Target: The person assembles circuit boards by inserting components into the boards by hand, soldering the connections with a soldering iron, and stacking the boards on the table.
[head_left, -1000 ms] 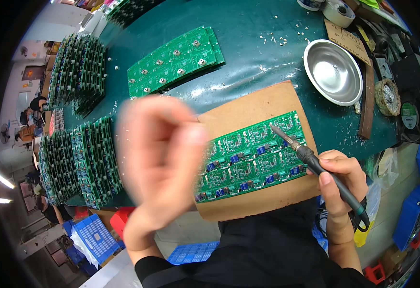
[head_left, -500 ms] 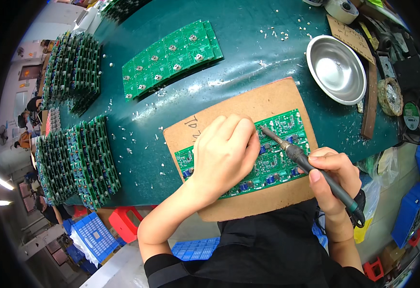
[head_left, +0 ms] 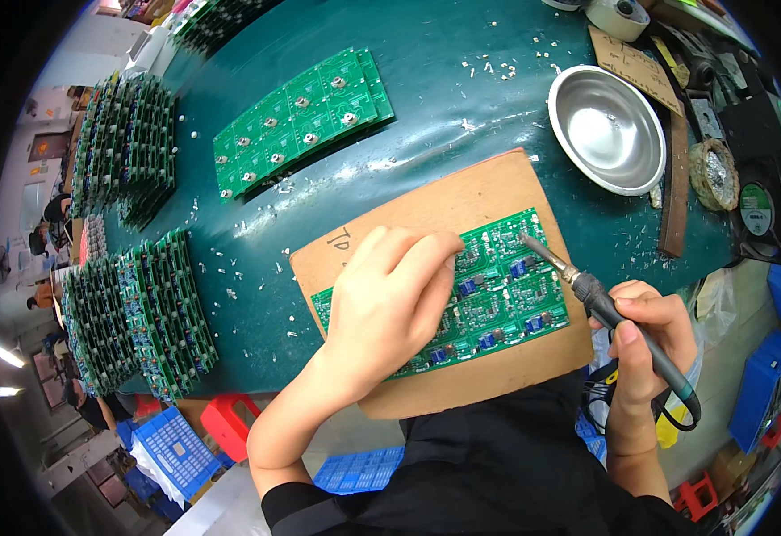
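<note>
Green circuit board point(head_left: 497, 295) lies under the flat, open left hand point(head_left: 390, 304); right hand point(head_left: 645, 335) clamps soldering iron point(head_left: 605, 308).

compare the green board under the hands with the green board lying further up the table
The near circuit board lies on a brown cardboard sheet, pressed by the left hand; the far circuit board lies bare on the teal table, untouched. The near one carries blue parts, the far one silvery round ones. Both are green multi-unit panels.
</note>
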Demonstrator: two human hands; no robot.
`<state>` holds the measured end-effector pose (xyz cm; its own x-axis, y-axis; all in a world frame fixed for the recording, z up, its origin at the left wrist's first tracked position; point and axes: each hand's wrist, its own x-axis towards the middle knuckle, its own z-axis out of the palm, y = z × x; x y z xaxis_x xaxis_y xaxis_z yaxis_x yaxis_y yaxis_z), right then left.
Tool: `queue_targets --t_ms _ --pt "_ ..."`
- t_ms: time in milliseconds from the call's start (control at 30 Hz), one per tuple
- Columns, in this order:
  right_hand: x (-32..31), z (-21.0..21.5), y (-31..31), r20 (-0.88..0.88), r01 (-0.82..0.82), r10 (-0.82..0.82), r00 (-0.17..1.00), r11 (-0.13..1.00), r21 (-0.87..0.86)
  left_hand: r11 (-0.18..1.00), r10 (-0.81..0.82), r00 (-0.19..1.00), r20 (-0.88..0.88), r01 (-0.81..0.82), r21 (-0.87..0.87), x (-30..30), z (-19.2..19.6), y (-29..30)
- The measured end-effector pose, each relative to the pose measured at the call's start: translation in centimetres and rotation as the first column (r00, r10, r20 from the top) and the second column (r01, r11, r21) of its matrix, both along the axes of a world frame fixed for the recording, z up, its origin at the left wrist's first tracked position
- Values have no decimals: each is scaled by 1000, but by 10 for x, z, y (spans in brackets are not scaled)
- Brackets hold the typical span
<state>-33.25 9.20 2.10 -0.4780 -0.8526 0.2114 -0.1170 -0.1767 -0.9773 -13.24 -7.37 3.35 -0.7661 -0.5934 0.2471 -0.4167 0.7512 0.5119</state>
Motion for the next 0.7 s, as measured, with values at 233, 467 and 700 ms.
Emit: queue_targets --t_ms 233,467,700 --pt "2 -3 -3 -63 -10 10 998 1000 -1 991 32 995 -98 -18 132 -27 -6 4" --pt "1 1 -12 -210 -51 57 976 998 31 999 42 998 -40 -40 34 -41 -23 5" --pt "-6 7 -14 -225 -104 115 967 993 62 990 73 997 3 -72 -118 -47 -24 6"
